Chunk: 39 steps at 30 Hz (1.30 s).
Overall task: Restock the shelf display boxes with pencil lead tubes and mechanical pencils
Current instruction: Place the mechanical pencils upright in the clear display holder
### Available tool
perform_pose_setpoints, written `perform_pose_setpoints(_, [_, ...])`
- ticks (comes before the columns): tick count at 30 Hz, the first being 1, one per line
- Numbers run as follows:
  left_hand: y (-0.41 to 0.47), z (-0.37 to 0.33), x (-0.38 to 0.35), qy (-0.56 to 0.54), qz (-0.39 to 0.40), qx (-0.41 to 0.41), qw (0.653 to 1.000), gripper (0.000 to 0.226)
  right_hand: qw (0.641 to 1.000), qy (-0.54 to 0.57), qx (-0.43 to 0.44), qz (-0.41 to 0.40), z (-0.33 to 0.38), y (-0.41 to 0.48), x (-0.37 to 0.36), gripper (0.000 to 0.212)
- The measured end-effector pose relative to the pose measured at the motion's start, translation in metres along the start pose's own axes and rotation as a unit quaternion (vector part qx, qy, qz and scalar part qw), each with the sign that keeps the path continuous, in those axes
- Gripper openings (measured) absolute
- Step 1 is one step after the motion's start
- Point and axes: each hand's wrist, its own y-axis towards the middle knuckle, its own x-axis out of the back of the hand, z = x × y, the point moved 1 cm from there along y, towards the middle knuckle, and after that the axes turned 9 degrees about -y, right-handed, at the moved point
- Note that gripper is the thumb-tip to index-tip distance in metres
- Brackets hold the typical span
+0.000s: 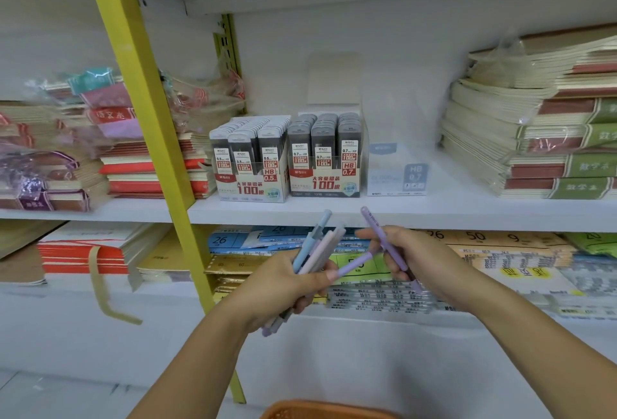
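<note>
Clearly the pencils are the matter in hand now: the left hand (283, 285) is curled round a loose bundle of mechanical pencils (317, 248) in pale blue, pink and lilac, held below the shelf edge (434, 211), with their ends fanning up and to the right. The right hand (417, 258) pinches a single purple mechanical pencil (374, 223) at its middle, with the upper end tilted toward the shelf. On the shelf the 0.5 lead tube box (250, 184) and the 0.7 lead tube box (325, 181) stand touching and look full. Just to their right is a pale display box (397, 171) marked HB 0.7, whose contents I cannot make out. These pencils are probably light, stiff and smooth-barrelled, so they would slide against one another in a fanned bundle. The thin tips are likely the fragile part. Mid-barrel, where the right hand has it, looks the soundest place to hold one for placing. An orange basket (327, 412) shows at the bottom edge.
</note>
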Motion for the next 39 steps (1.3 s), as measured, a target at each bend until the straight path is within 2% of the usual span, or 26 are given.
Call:
perform_pose_setpoints(2, [-0.003, -0.003, 0.005, -0.045, 0.012, 0.006, 0.999, 0.025, 1.000, 0.014, 0.006, -0.016, 0.000, -0.001, 0.004, 0.039])
perform_pose_setpoints(4, [-0.005, -0.005, 0.008, -0.065, 0.026, 0.001, 0.998, 0.015, 0.999, -0.020, 0.032, -0.031, 0.000, -0.006, 0.007, 0.037])
perform_pose_setpoints(7, [-0.006, -0.009, 0.014, -0.103, 0.033, -0.010, 0.994, 0.020, 0.998, 0.003, 0.067, -0.018, 0.003, -0.013, 0.011, 0.036])
perform_pose_setpoints(10, [-0.004, -0.011, 0.016, -0.178, -0.015, -0.031, 0.983, 0.022, 0.997, 0.010, 0.070, -0.039, 0.006, -0.014, 0.015, 0.028])
perform_pose_setpoints(13, [0.000, -0.013, 0.011, -0.126, -0.097, -0.078, 0.984, 0.031, 0.997, -0.014, 0.063, -0.049, 0.011, -0.014, 0.016, 0.017])
perform_pose_setpoints(18, [0.000, -0.013, -0.005, -0.021, -0.112, -0.084, 0.990, 0.017, 0.997, -0.034, 0.068, -0.029, 0.018, -0.014, 0.008, 0.010])
perform_pose_setpoints(20, [-0.001, -0.013, -0.009, 0.000, -0.139, -0.086, 0.987, 0.017, 0.996, -0.005, 0.080, -0.039, 0.022, -0.014, 0.007, 0.009])
perform_pose_setpoints(22, [-0.004, -0.016, -0.010, -0.010, -0.155, -0.087, 0.984, 0.020, 0.990, 0.079, 0.093, -0.068, 0.025, -0.014, 0.008, 0.008])
perform_pose_setpoints(24, [-0.008, -0.021, -0.011, -0.030, -0.163, -0.086, 0.983, 0.031, 0.969, 0.198, 0.113, -0.098, 0.030, -0.012, 0.008, 0.010])
perform_pose_setpoints(26, [-0.009, -0.029, -0.014, -0.057, -0.162, -0.082, 0.982, 0.046, 0.954, 0.241, 0.129, -0.125, 0.038, -0.012, 0.007, 0.013])
perform_pose_setpoints(28, [-0.003, -0.041, -0.017, -0.091, -0.165, -0.085, 0.978, 0.048, 0.955, 0.172, 0.159, -0.181, 0.050, -0.010, 0.016, 0.013])
perform_pose_setpoints(31, [0.014, -0.062, -0.013, -0.131, -0.193, -0.102, 0.967, 0.022, 0.923, 0.090, 0.254, -0.276, 0.083, -0.003, 0.059, 0.019])
perform_pose_setpoints(33, [0.027, -0.074, -0.010, -0.143, -0.200, -0.123, 0.961, 0.010, 0.905, 0.014, 0.291, -0.309, 0.107, 0.009, 0.092, 0.029])
perform_pose_setpoints(35, [0.038, -0.084, -0.010, -0.155, -0.203, -0.129, 0.958, 0.006, 0.911, -0.077, 0.266, -0.304, 0.123, 0.032, 0.115, 0.030])
perform_pose_setpoints(39, [0.055, -0.095, -0.013, -0.173, -0.206, -0.134, 0.954, 0.007, 0.920, -0.250, 0.197, -0.228, 0.126, 0.092, 0.126, 0.019])
